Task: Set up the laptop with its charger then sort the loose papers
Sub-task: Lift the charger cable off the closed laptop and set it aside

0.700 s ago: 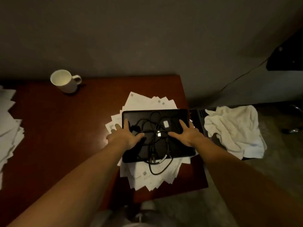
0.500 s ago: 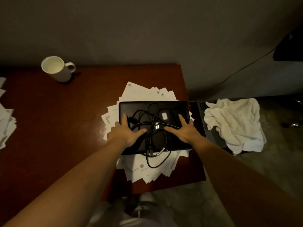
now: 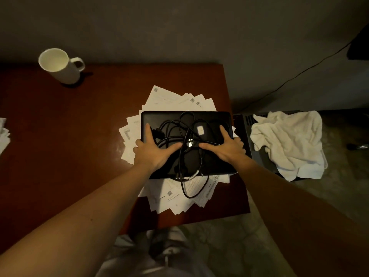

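Dim, warm light leaves the frame's corners near black, the papers [image 3: 171, 97] and a sheen on the table [image 3: 79, 136] brightest, wide-angle edges curving.

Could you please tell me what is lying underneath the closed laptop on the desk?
A fanned pile of loose papers pokes out from under the laptop on every side, resting on the desk. The middle of the pile, and anything else beneath, is hidden.

White mug [image 3: 60, 65] on brown desk [image 3: 60, 136], crumpled white towel [image 3: 287, 142] beside it
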A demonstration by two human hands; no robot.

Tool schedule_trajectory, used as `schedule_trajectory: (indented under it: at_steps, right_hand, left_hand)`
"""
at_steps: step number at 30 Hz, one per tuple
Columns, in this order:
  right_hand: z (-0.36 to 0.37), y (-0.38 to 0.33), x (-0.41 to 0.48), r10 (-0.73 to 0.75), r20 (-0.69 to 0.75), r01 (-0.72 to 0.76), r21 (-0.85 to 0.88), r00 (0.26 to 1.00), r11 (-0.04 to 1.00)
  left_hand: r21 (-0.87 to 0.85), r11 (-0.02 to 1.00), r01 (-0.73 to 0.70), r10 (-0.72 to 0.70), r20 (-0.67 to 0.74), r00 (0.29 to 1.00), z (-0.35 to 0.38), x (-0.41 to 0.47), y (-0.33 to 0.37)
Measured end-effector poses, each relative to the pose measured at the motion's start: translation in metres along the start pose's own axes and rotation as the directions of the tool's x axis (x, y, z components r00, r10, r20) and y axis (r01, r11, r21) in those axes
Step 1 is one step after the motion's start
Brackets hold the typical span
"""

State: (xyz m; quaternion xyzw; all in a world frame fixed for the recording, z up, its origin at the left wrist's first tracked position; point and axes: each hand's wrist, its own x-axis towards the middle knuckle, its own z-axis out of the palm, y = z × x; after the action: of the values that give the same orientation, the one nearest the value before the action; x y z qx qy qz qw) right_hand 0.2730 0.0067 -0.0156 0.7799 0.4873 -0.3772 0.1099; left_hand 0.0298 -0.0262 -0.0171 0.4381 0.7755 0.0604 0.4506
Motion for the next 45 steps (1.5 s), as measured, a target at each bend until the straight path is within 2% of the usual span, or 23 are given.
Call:
schedule_trajectory:
  at_steps: [4, 10, 17, 26, 34, 39, 45]
  right_hand:
    - [-0.001, -0.001, -0.001, 0.004, -0.009, -0.003, 0.035, 1.000, 0.999]
    - [0.003, -0.011, -0.013, -0.011, -0.015, 0.013, 0.109, 1.000, 0.994]
    - [0.012, -0.057, -0.034, -0.076, -0.027, 0.080, 0.139, 0.997, 0.987]
    - [0.082, -0.167, -0.075, -0.197, -0.071, 0.206, 0.138, 0.978, 0.969]
    - [0.169, -0.261, -0.109, -0.198, -0.010, 0.197, 0.152, 0.980, 0.969]
    - [0.208, -0.294, -0.118, -0.172, -0.027, 0.174, 0.135, 0.985, 0.975]
    - [0.219, -0.312, -0.119, -0.149, -0.034, 0.152, 0.126, 0.988, 0.980]
  left_hand:
    - [-0.079, 0.997, -0.018, 0.021, 0.036, 0.999, -0.009, 0.000, -0.005]
    - [-0.059, 0.998, -0.029, 0.031, 0.029, 0.999, -0.025, -0.001, -0.012]
    - [-0.071, 0.997, 0.003, -0.004, -0.014, 1.000, -0.067, -0.007, -0.037]
    - [-0.115, 0.988, 0.100, -0.108, -0.071, 0.992, -0.160, -0.009, -0.130]
    - [-0.075, 0.981, 0.177, -0.183, -0.083, 0.980, -0.235, 0.004, -0.240]
    - [-0.065, 0.985, 0.162, -0.165, -0.056, 0.985, -0.263, 0.021, -0.284]
    - [-0.012, 0.992, 0.124, -0.125, -0.064, 0.990, -0.273, 0.037, -0.299]
